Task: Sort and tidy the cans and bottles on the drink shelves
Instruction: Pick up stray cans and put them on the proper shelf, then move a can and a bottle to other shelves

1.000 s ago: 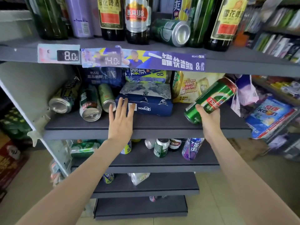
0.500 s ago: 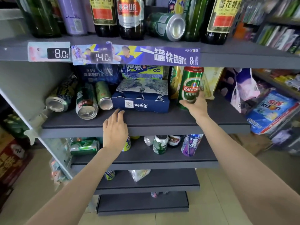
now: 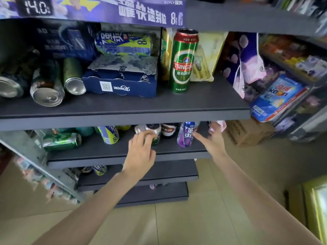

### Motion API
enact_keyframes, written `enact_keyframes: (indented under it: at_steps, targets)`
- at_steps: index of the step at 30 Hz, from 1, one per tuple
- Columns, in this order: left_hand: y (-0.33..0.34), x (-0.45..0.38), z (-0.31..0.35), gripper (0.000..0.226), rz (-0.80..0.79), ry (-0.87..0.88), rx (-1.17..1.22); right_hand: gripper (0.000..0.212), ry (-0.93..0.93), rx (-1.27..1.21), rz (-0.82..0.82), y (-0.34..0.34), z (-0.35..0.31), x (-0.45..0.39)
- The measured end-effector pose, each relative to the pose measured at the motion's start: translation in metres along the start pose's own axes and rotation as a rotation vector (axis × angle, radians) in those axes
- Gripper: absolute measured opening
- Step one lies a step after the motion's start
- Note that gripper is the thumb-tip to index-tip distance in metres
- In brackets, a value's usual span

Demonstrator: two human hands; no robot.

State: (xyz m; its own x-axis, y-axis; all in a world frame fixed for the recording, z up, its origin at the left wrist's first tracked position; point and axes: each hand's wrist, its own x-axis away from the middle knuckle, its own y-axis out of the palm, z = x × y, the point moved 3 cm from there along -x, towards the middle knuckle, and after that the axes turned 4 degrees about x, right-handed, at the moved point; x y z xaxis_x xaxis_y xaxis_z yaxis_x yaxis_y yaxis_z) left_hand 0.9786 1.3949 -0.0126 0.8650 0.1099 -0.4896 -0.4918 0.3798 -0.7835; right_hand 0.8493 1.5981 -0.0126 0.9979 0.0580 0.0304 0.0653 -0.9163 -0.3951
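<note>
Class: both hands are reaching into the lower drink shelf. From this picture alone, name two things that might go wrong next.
1. The left hand reaches over a green can crowded against a dark bottle; a nudge might topple either.
2. The right hand is beside the tilted purple can, which may tip off the shelf edge.

Head view; faces forward-down; close to shelves (image 3: 123, 110)

Bare shelf front (image 3: 177, 110) lies open; blue carton (image 3: 120, 84) blocks behind.
</note>
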Motion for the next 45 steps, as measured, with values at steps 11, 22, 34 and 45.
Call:
enact_keyframes:
  at_steps: [11,22,34,45]
  targets:
    - [-0.015,0.02,0.008,0.036,0.077,-0.351,0.08,0.067,-0.123,0.126,0.046,0.044,0.019,-0.044]
    - [-0.076,-0.019,0.034,0.035,0.183,0.01,0.07,0.065,-0.389,0.071,-0.049,-0.042,-0.045,0.074]
    - [-0.199,-0.143,0.106,0.038,0.581,0.171,-0.098,0.058,-0.802,-0.487,0.342,-0.149,-0.306,0.069]
    - [-0.187,-0.198,0.081,0.038,0.618,-0.184,-0.323,0.064,-0.639,-0.34,0.298,-0.137,-0.364,-0.062]
